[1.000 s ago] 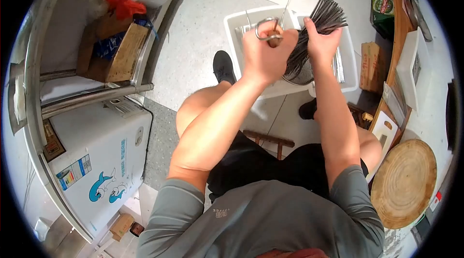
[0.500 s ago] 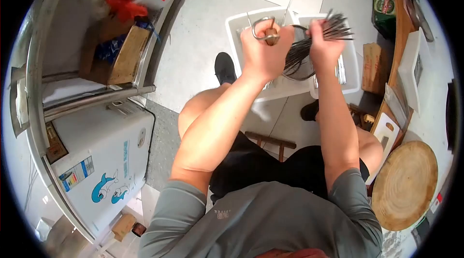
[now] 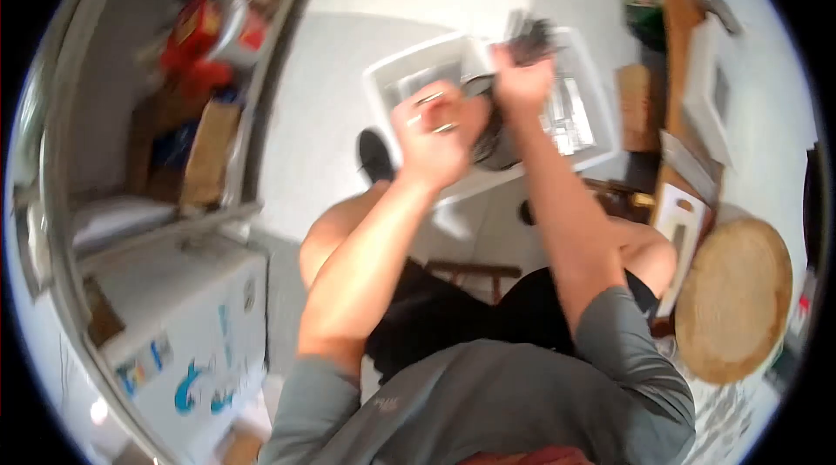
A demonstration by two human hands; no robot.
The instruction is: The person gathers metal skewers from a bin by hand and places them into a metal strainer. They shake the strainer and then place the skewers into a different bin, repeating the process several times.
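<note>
Pretty blurry shot, but both hands are up over two white plastic bins on the floor. The right hand [image 3: 522, 86] has its grip closed around a bundle of thin dark sticks [image 3: 529, 40], and the ends fan out past the thumb, above the right bin [image 3: 603, 121]. The left hand [image 3: 442, 136] is curled into a fist just beside it, with a shiny metal loop [image 3: 429, 99] poking out of the top. Grip's pretty narrow there, though the fingers hide most of whatever's inside. Some dark stuff hangs between the two hands, too smeared to say exactly what.

The right bin's got a bunch of silvery rods lying in it, and the left bin [image 3: 376, 82] sits right up against it. There's a black shoe [image 3: 374, 156] near the left bin, plus a low wooden stool [image 3: 475, 270] on the floor between the knees. Over on the right there's a round wooden board [image 3: 734, 301] with a white cutting board [image 3: 670, 219] beside it, and a cardboard box [image 3: 634, 108] near the right bin.
</note>
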